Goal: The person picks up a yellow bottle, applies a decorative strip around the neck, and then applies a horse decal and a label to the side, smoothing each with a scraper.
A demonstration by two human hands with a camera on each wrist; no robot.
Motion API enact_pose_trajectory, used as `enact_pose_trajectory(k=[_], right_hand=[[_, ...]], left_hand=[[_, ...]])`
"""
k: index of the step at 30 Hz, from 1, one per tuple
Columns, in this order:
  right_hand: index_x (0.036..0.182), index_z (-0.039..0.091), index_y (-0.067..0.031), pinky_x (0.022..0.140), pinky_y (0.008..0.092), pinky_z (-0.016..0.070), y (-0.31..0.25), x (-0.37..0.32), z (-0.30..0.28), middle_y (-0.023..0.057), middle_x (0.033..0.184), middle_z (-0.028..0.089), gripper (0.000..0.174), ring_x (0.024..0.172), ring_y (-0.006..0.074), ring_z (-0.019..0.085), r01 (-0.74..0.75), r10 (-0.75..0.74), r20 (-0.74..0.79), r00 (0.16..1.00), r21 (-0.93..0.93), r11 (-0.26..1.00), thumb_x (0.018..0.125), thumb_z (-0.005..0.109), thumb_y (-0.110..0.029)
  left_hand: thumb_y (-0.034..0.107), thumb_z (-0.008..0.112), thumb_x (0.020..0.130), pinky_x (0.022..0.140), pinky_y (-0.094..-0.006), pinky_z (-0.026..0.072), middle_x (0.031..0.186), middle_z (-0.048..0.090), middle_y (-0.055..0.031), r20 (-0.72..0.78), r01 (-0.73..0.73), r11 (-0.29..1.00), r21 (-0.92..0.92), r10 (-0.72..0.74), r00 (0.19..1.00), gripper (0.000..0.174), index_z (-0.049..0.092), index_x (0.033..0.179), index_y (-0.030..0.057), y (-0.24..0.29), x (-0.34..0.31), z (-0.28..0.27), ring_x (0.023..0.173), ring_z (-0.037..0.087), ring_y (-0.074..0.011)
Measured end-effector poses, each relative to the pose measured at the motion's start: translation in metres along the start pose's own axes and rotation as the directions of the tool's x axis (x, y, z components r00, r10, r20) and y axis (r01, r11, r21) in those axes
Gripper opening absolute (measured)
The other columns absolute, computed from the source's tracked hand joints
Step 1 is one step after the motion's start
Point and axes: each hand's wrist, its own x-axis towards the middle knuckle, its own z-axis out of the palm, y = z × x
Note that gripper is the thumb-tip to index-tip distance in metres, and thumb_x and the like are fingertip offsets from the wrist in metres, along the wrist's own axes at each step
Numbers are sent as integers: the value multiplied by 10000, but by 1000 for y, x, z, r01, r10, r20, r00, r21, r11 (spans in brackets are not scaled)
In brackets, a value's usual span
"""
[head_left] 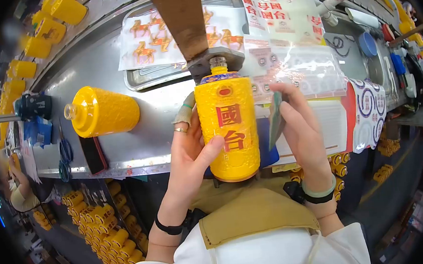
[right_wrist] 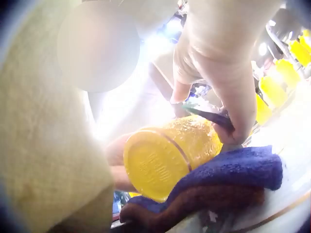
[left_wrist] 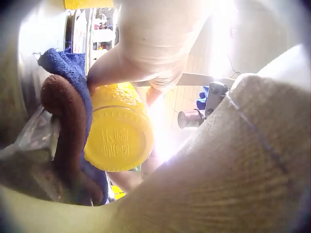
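A yellow embossed bottle (head_left: 228, 125) with red characters and a bare glass neck lies with its neck away from the person in the head view. My left hand (head_left: 187, 141) grips its left side, thumb across the front. Between thumb and fingers, my right hand (head_left: 300, 125) pinches a thin, flat green scraper-like piece (head_left: 275, 119), just right of the bottle. The bottle's round base (left_wrist: 119, 141) faces the left wrist camera. Under the bottle is a blue cloth (right_wrist: 233, 167) over a brown roll (right_wrist: 194, 201).
A second yellow bottle (head_left: 105, 110) lies on the metal table at left, near a dark phone-like slab (head_left: 93, 153). Horse decal sheets (head_left: 140, 43) lie on a tray behind a brown upright bar (head_left: 177, 15). Plastic-wrapped decals (head_left: 282, 22) are at right. Several yellow bottles (head_left: 105, 234) stand below.
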Motion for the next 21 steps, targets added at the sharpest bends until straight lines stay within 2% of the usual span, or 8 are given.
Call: enact_pose_trajectory(k=[2, 7, 9, 11, 13, 14, 19, 21], right_hand=[[1331, 541, 10, 1039, 266, 424, -1, 2, -1, 57, 1281, 581, 315, 1199, 121, 544, 146, -151, -55, 987, -92, 985, 1017, 527, 0], [1298, 567, 3, 976, 265, 456, -2, -1, 16, 48, 1237, 611, 338, 1141, 122, 576, 273, -278, -32, 960, -111, 956, 969, 618, 54], [1240, 615, -23, 900, 277, 486, 3, 1, 16, 48, 1160, 647, 295, 1059, 126, 609, 313, -357, -35, 934, -408, 858, 953, 663, 27], [1190, 643, -32, 841, 283, 500, 3, 5, 10, 51, 1103, 667, 261, 995, 128, 624, 316, -397, -77, 915, -476, 821, 938, 686, 15], [1200, 635, -20, 834, 264, 494, 9, 10, -5, 44, 1118, 667, 273, 990, 114, 616, 361, -503, 13, 864, -711, 604, 935, 682, 23], [1199, 640, -12, 827, 269, 499, 11, 10, -4, 60, 1116, 666, 264, 984, 134, 628, 349, -454, -39, 890, -584, 733, 941, 650, 43], [1167, 664, 5, 865, 295, 509, -24, 3, 16, 112, 1115, 665, 248, 993, 198, 654, 374, -457, -134, 880, -398, 838, 951, 575, 87], [1174, 675, 2, 884, 318, 512, -40, 1, 18, 124, 1105, 662, 296, 1011, 247, 654, 412, -391, 168, 905, -581, 702, 914, 581, 107]], left_hand=[[38, 667, 959, 1219, -413, 310, 1620, 336, -191, -4, 21, 1000, 9, -21, 1000, 847, 154, 1632, 5, 2, -1, 4, 1486, 376, -265], [34, 665, 959, 1216, -415, 321, 1621, 328, -198, -11, 30, 999, 11, -30, 999, 852, 145, 1634, 13, 4, -1, 7, 1485, 377, -268], [87, 688, 940, 1213, -446, 336, 1622, 364, -177, -58, 36, 998, 45, -33, 998, 837, 215, 1625, 3, 5, -2, 10, 1486, 399, -295], [82, 689, 938, 1214, -447, 333, 1622, 362, -179, -57, 28, 999, 39, -26, 998, 841, 211, 1626, 3, 6, -1, 10, 1489, 394, -296], [78, 689, 937, 1216, -448, 330, 1622, 361, -181, -53, 25, 999, 33, -23, 998, 845, 207, 1627, 2, 5, -1, 9, 1492, 388, -297], [68, 666, 960, 1220, -432, 317, 1624, 340, -191, -28, 19, 999, 40, -17, 999, 833, 175, 1629, 3, 5, -1, 7, 1495, 372, -284], [97, 567, 1032, 1241, -413, 264, 1637, 314, -194, 0, 11, 998, -54, -11, 1000, 731, 158, 1629, -12, -3, -2, -3, 1515, 330, -266], [140, 474, 1083, 1252, -407, 233, 1651, 307, -179, -15, 47, 993, -106, -48, 999, 637, 181, 1625, -22, -3, -1, -3, 1530, 306, -263]])
